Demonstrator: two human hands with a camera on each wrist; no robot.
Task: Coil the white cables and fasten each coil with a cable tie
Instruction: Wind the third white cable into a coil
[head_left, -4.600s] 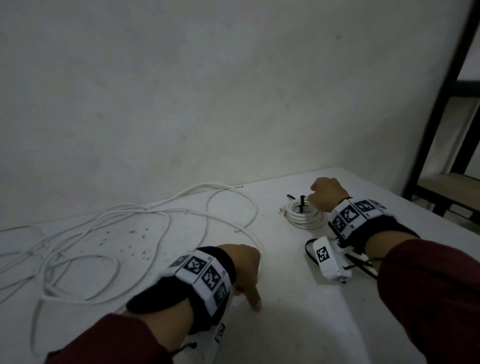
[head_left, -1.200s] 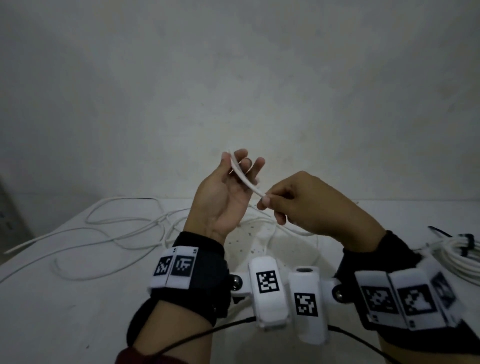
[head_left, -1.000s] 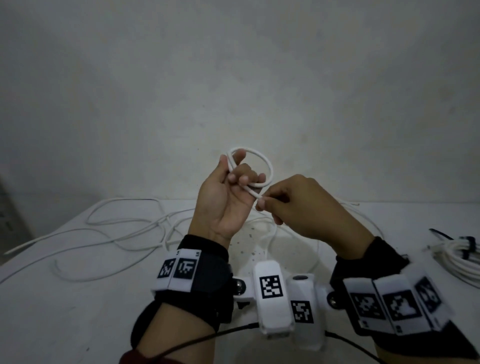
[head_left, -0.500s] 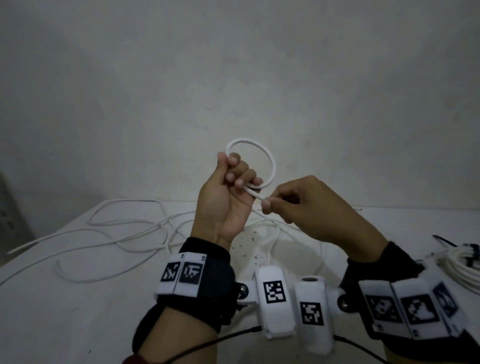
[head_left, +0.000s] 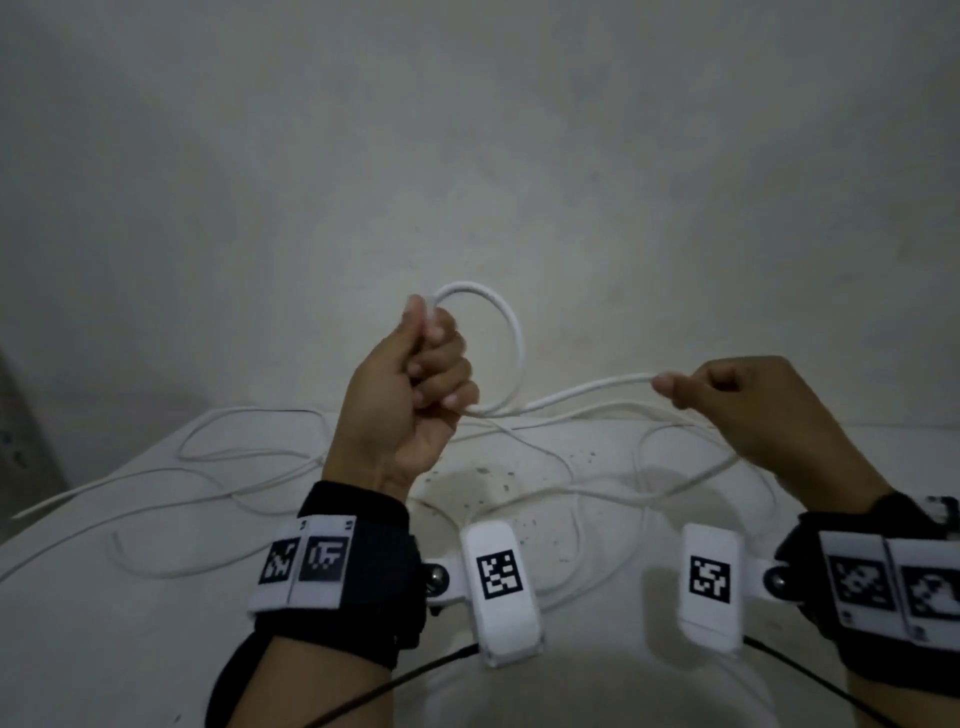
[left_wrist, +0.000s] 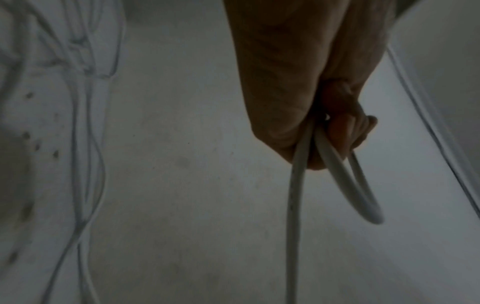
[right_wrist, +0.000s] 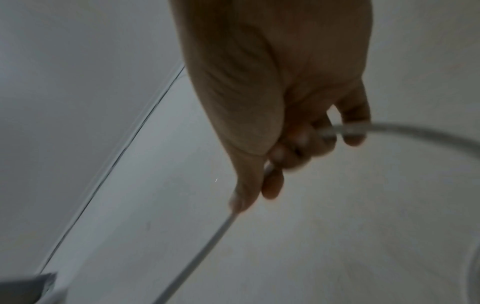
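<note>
Right hand (head_left: 753, 415) farther along cable (head_left: 587, 389)

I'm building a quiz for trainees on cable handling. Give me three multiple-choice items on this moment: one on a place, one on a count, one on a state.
1. Where is the cable loop?
A. Flat on the table
B. Raised in the left hand
C. Around the right wrist

2. How many loops does the left hand hold?
A. One
B. Three
C. Five

3. How is the right hand?
A. Open and flat
B. Pinching the cable
C. Holding a cable tie

Key: B, the left hand grips the loop above the table; A, the head view shows a single ring; B, the right hand pinches the white cable leading from the loop.
</note>
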